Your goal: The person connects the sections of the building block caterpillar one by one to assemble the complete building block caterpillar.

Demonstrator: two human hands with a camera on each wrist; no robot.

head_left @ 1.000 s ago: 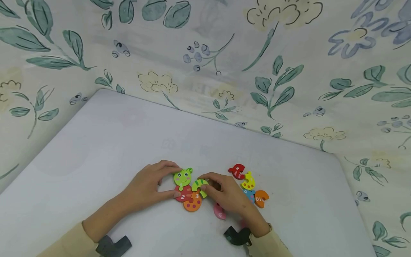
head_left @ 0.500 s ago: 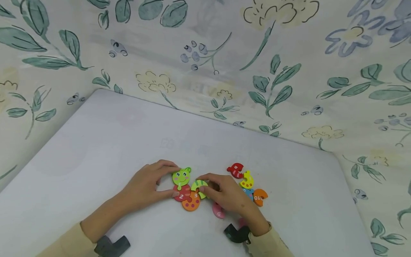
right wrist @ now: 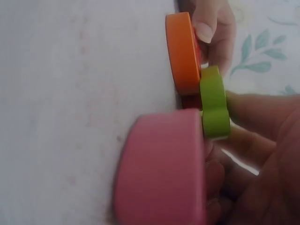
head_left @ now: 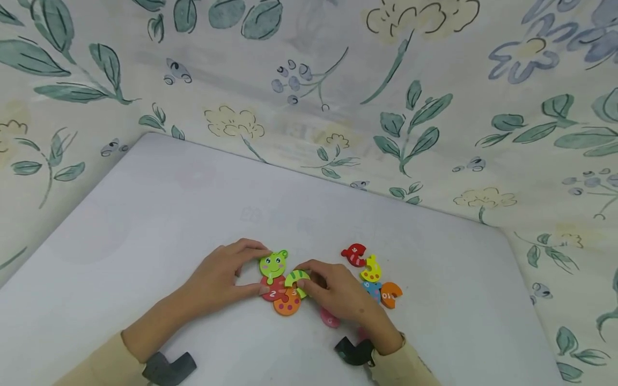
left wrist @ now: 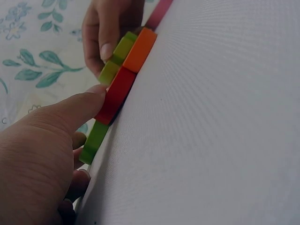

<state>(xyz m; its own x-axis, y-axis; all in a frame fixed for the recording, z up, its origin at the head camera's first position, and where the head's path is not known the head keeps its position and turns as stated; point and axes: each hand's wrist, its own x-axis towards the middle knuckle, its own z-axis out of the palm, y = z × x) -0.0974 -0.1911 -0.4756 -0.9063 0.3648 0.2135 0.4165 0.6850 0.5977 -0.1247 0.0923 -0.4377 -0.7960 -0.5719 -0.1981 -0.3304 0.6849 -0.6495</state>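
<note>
My left hand (head_left: 229, 273) steadies a partly joined wooden caterpillar puzzle, its thumb against the red piece 2 (head_left: 272, 290) and its fingertips at the smiling green head piece (head_left: 273, 265). Linked to the red piece is the orange piece 3 (head_left: 287, 307) with dark dots. Between thumb and fingers, my right hand (head_left: 340, 289) pinches a light green striped piece (head_left: 295, 277). In the left wrist view, that green piece (left wrist: 121, 50) sits higher than the red and orange pieces, overlapping their edge. Beneath my right hand lies a pink piece (head_left: 330, 318), partly hidden.
To the right lie loose pieces: red (head_left: 354, 254), yellow (head_left: 371, 269), blue (head_left: 370, 291) and orange 10 (head_left: 391, 295). Another pink piece (head_left: 363, 333) peeks out by the right wrist. Dark wrist-camera mounts (head_left: 170, 369) sit near both sleeves. Floral cloth (head_left: 299, 80) rises behind the white table (head_left: 193, 187).
The light green piece in my right hand has shifted slightly left and now covers part of the number 3. My left hand stays in place on the puzzle.
</note>
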